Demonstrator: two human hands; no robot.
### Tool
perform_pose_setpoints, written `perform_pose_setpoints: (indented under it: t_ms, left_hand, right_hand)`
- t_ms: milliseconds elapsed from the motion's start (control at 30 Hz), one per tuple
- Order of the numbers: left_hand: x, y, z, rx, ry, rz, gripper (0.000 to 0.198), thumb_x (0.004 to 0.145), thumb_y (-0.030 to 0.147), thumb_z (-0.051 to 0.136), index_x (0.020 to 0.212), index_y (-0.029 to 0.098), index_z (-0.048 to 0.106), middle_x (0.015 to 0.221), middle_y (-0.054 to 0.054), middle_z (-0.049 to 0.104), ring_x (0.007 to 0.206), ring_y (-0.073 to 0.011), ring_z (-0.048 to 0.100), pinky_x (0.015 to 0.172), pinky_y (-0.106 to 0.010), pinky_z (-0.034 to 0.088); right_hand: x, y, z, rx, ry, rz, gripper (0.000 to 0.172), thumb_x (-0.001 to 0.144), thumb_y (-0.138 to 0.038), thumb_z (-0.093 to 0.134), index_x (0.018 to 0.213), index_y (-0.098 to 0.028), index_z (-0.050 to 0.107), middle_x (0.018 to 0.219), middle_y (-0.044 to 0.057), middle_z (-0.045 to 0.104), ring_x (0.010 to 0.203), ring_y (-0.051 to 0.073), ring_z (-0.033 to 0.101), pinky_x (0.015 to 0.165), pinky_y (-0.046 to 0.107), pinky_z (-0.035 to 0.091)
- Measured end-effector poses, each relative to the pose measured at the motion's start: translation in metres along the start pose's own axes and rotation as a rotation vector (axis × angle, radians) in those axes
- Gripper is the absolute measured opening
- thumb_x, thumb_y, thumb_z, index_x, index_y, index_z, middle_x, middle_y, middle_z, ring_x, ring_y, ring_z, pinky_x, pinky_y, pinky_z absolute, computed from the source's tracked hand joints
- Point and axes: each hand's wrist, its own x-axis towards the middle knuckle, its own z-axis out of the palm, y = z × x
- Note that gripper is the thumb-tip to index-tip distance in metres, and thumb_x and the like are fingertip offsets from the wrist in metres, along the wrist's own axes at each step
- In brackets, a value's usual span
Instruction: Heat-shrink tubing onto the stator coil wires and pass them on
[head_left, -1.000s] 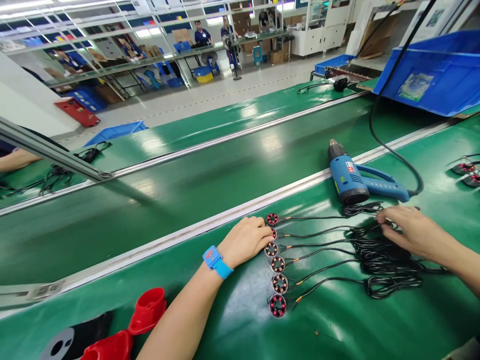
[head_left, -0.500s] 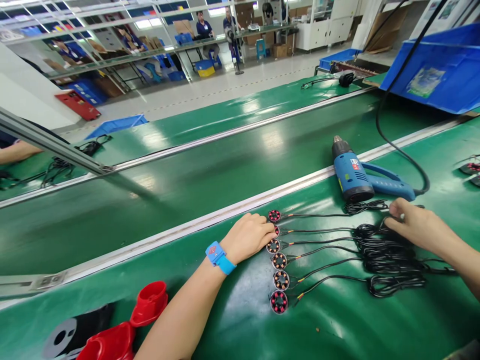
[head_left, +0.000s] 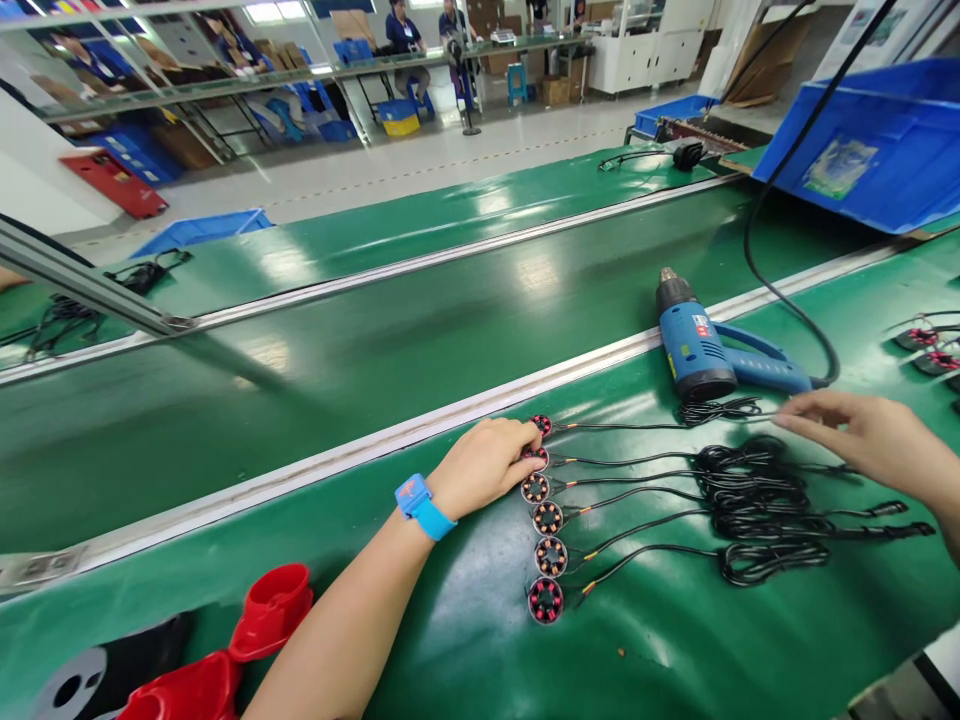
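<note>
Several small round motor stators with copper or red windings stand in a column on the green mat, each with a black cable running right. My left hand (head_left: 491,462), wearing a blue wrist strap (head_left: 425,508), has its fingers closed at the top stator (head_left: 541,426) and the second stator (head_left: 537,460). My right hand (head_left: 862,430) pinches the tail of the top cable (head_left: 720,411), just right of its bundle. Below that hand lie the other coiled cables (head_left: 757,500), their plug ends pointing right. The lowest stator (head_left: 545,600) has red windings.
A blue heat gun (head_left: 697,345) lies beyond the cables, its cord rising right. Red plastic parts (head_left: 271,610) and a black-and-grey part (head_left: 112,670) sit at lower left. More stators (head_left: 934,360) lie far right, below a big blue bin (head_left: 862,150). A metal rail (head_left: 450,410) crosses behind.
My left hand has shifted from the second stator toward the top one. My right hand has moved off the cable bundles and slightly right, now at the top cable's tail. The view has shifted a little.
</note>
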Motion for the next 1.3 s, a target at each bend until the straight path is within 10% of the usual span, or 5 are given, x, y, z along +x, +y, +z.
perform_pose_setpoints:
  t_ms: [267, 667, 867, 967, 1300]
  left_hand:
    - [0.004, -0.011, 0.004, 0.159, 0.004, -0.061, 0.031, 0.104, 0.043, 0.041, 0.12, 0.024, 0.059, 0.099, -0.005, 0.064, 0.093, -0.0231, 0.06, 0.084, -0.037, 0.045]
    - [0.002, -0.012, 0.002, 0.1, -0.017, -0.046, 0.031, 0.103, 0.043, 0.04, 0.118, 0.023, 0.059, 0.1, -0.006, 0.06, 0.093, -0.0228, 0.057, 0.084, -0.037, 0.046]
    - [0.001, -0.01, 0.003, -0.05, 0.037, -0.055, 0.027, 0.102, 0.038, 0.046, 0.117, 0.022, 0.061, 0.109, -0.008, 0.055, 0.098, -0.0217, 0.056, 0.088, -0.036, 0.049]
    - [0.001, -0.009, 0.002, -0.054, 0.053, -0.045, 0.026, 0.101, 0.037, 0.048, 0.115, 0.021, 0.062, 0.108, -0.008, 0.054, 0.097, -0.0218, 0.055, 0.088, -0.037, 0.05]
    - [0.001, -0.007, 0.002, -0.05, 0.07, -0.031, 0.025, 0.101, 0.037, 0.048, 0.114, 0.021, 0.062, 0.113, -0.009, 0.053, 0.1, -0.0219, 0.054, 0.092, -0.039, 0.049]
  right_hand:
    - [0.019, -0.012, 0.031, -0.071, 0.077, -0.41, 0.055, 0.105, -0.061, 0.032, 0.109, -0.02, 0.069, 0.107, 0.006, 0.064, 0.089, 0.023, 0.064, 0.075, 0.035, 0.051]
    - [0.002, -0.006, 0.023, -0.129, 0.092, -0.543, 0.04, 0.11, -0.053, 0.032, 0.12, -0.026, 0.059, 0.11, 0.004, 0.061, 0.096, 0.025, 0.061, 0.081, 0.042, 0.051]
    - [-0.038, -0.027, 0.019, -0.214, -0.017, -0.496, 0.095, 0.082, -0.087, 0.049, 0.156, -0.032, 0.025, 0.152, 0.011, 0.032, 0.134, 0.042, 0.037, 0.092, 0.066, 0.047]
    - [-0.052, -0.035, 0.024, -0.239, -0.092, -0.525, 0.126, 0.06, -0.075, 0.073, 0.16, -0.028, 0.012, 0.157, 0.014, 0.019, 0.14, 0.045, 0.024, 0.098, 0.07, 0.042]
    - [-0.041, -0.029, 0.032, -0.267, -0.12, -0.557, 0.123, 0.055, -0.058, 0.072, 0.159, -0.033, 0.012, 0.158, 0.012, 0.017, 0.135, 0.048, 0.03, 0.085, 0.07, 0.046]
